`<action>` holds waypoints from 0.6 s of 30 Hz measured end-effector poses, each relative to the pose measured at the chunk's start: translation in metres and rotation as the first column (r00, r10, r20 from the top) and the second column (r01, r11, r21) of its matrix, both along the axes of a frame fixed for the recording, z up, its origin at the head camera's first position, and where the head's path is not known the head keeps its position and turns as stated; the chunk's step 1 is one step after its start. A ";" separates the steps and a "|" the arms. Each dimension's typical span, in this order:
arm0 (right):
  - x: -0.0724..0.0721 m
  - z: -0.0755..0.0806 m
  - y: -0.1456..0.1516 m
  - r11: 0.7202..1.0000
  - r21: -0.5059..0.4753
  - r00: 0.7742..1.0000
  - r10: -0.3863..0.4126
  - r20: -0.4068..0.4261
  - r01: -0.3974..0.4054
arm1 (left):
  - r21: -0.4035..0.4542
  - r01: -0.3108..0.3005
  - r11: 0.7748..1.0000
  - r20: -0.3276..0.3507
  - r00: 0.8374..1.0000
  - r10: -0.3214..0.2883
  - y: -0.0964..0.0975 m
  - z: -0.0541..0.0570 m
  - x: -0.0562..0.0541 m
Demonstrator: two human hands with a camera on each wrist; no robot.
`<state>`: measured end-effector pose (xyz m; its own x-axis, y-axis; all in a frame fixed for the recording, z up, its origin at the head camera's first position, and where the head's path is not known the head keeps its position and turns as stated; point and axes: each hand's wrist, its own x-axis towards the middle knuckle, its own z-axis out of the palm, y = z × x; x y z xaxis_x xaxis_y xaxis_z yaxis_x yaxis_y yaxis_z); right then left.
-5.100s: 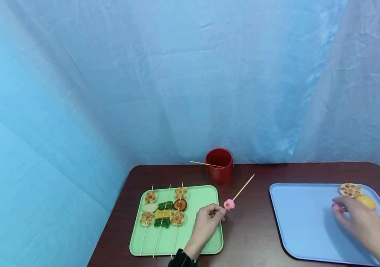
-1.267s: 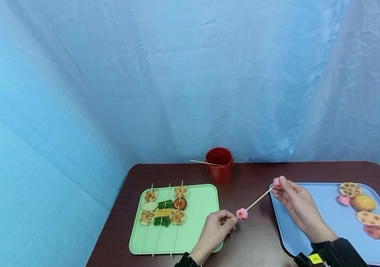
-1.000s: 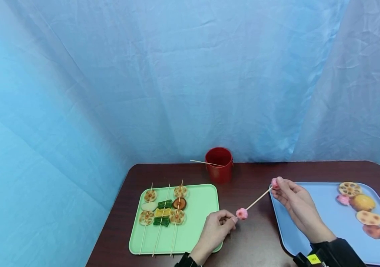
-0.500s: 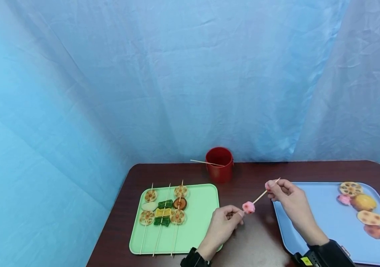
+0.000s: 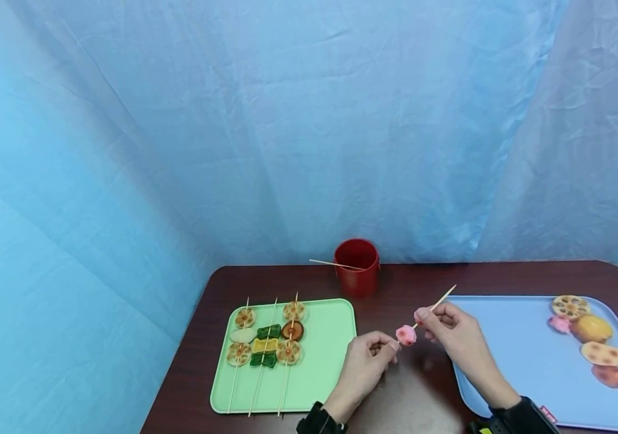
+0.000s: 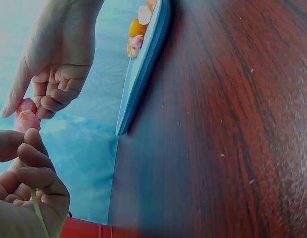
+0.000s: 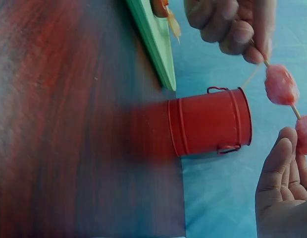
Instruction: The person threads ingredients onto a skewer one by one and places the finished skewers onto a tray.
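My left hand [image 5: 365, 364] pinches a bamboo skewer [image 5: 444, 296] near its lower end, over the gap between the trays. A pink food lump [image 5: 406, 335] is threaded on it just beyond those fingertips. Higher up the stick, my right hand [image 5: 457, 337] pinches a second pink lump [image 7: 304, 134] between thumb and fingers; in the head view this lump is mostly hidden by the hand. The skewer's pointed end sticks out past the right fingers, up and to the right. In the right wrist view a short bare length of stick shows between the two lumps.
A green tray [image 5: 330, 386] at left carries three loaded skewers. At right, the blue tray [image 5: 509, 325] holds a lotus root slice [image 5: 570, 307], a pink lump [image 5: 560, 324], a yellow piece [image 5: 591, 329] and others. Behind stands a red bucket [image 5: 357, 282] with a skewer across it.
My right hand has brought the second pink lump from the blue tray onto the skewer's tip and slid it down toward the first. The left hand has shifted slightly right.
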<state>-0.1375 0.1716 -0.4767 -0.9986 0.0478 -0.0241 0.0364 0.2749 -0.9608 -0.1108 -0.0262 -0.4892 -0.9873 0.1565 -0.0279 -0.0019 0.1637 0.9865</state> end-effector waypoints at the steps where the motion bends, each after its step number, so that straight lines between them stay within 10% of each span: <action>1: 0.000 0.000 -0.001 1.000 0.002 1.000 0.003 0.005 -0.003 | 0.000 -0.001 1.000 -0.002 1.000 0.001 0.000 0.000 0.000; 18: 0.004 -0.004 0.014 0.996 0.078 0.999 0.045 -0.024 -0.043 | 0.026 -0.027 0.999 0.022 0.999 0.027 -0.005 -0.005 0.001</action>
<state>-0.1337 0.1860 -0.4812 -1.0000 0.0049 0.0036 -0.0016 0.3494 -0.9370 -0.1100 -0.0309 -0.4943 -0.9903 0.1308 -0.0459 -0.0278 0.1368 0.9902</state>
